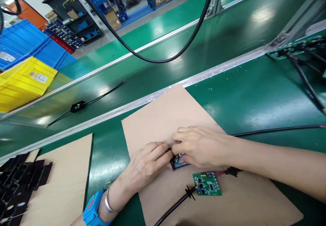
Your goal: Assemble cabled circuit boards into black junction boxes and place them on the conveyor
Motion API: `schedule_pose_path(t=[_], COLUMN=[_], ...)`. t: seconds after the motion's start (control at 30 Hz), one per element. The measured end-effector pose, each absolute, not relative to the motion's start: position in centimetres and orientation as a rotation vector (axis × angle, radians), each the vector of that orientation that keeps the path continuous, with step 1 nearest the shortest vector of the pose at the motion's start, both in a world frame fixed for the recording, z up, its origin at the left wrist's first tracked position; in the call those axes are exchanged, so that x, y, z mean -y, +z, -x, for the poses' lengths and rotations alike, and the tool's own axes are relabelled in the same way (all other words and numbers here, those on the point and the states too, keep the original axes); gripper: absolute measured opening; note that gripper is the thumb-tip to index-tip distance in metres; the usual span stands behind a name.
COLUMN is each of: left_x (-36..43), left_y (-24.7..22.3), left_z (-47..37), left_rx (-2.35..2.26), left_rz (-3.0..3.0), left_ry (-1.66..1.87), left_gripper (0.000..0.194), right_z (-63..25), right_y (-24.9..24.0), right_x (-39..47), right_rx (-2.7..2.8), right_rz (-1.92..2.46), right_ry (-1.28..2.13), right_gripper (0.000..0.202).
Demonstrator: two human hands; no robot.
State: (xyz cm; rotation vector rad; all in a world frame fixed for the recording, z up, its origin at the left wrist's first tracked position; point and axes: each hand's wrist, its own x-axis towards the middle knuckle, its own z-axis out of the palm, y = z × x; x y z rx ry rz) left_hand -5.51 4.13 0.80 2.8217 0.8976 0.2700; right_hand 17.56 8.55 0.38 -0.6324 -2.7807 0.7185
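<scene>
A small black plastic case (175, 166) with a green circuit board (180, 161) inside it lies on the brown cardboard sheet (175, 107). My left hand (152, 161) is closed on the case's left edge, its fingers bent and a blue wristband above it. From the right, my right hand (197, 146) presses over the same case, fingers curled and thumb against the board. The two hands cover much of the case. Just nearer to me lies a second green circuit board (207, 184), with a black cable (174, 205) on its left and red and black wires on its right.
Black plastic parts (22, 181) are piled on another cardboard sheet (68, 171) at left. A wired black case (77, 106) lies beyond the metal rail. Yellow bin (28, 83) and blue bin (30, 46) stand far left. A black cable (158, 61) hangs ahead; wired boards (285, 51) lie right.
</scene>
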Motion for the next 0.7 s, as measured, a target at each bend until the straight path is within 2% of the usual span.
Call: schedule_pose_path(t=[0.3,0.47,0.6,0.7], left_x=[-4.2,-3.6,-2.7,-2.3], left_y=[0.1,0.7,1.4,0.9], left_z=[5.7,5.5,4.1,3.4], left_rx=[-0.936,-0.989,-0.878,-0.824], left_rz=[-2.685,-2.567,-2.548,-2.640], left_ry=[0.384,0.364,0.322,0.280], left_gripper=[0.022,0.039,0.040,0.041], right_z=[-17.9,-18.9,-20.2,-21.8], right_y=[-0.5,0.9,2.4,2.6], right_x=[-8.3,-8.2,-7.8,-7.3], right_rx=[2.699,2.647,2.662,2.658], right_rz=[0.745,0.987,1.069,1.167], right_ry=[0.770,0.808,0.866,0.925], right_gripper=[0.007,0.029,0.030,0.020])
